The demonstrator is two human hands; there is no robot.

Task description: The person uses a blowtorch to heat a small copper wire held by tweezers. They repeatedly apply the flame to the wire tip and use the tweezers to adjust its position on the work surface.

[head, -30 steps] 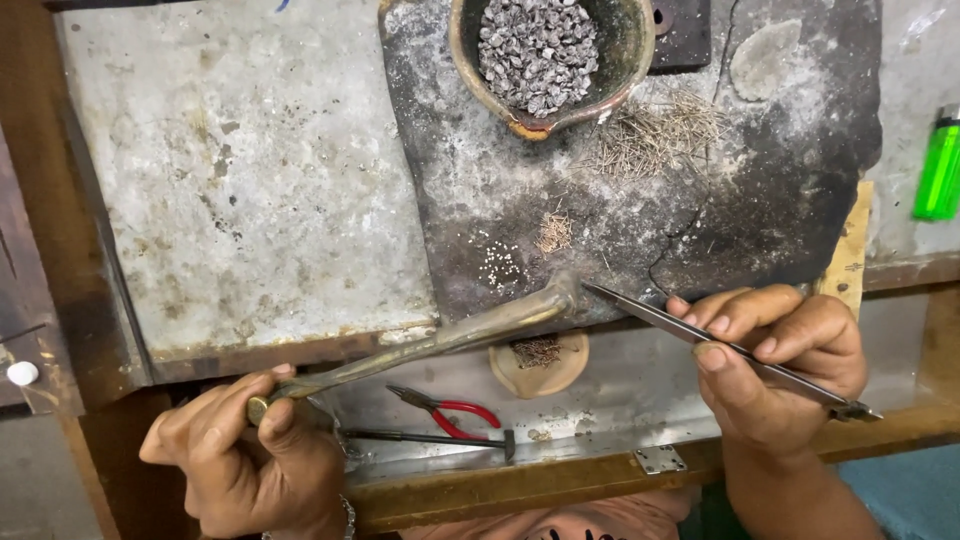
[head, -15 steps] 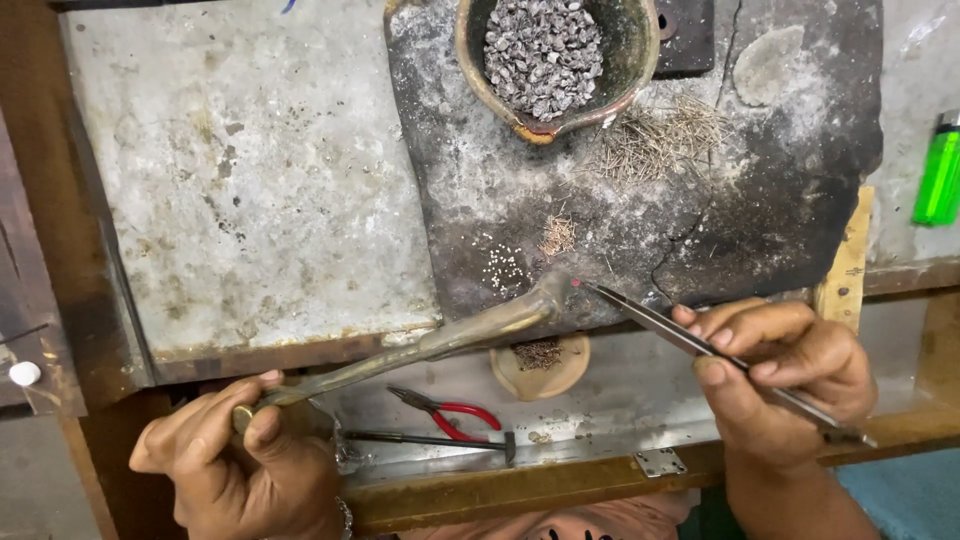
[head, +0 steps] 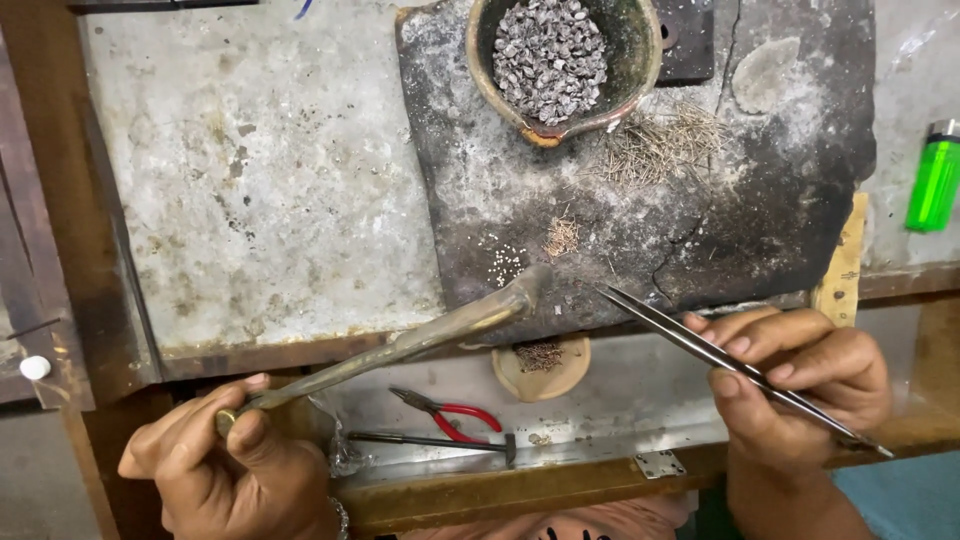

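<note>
Head view is showing the left hand (head: 225,470) gripping a brass blowpipe (head: 400,345), fingers wrapped around its end, its tip reaching the dark slab (head: 700,220). Further right, the right hand (head: 800,385) is pinching tweezers (head: 720,360), thumb and fingers pressed together.

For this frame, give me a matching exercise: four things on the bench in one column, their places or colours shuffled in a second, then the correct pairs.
Things:
1. tweezers
2. blowpipe
3. lighter
4. clay bowl

Places or colours:
A. green, at the right edge of the bench
B. held in the right hand, tips aimed at the dark slab
C. at the top of the dark slab, filled with small grey pieces
D. held in the left hand, its far end near the slab's front edge

Pairs: 1-B, 2-D, 3-A, 4-C
</note>
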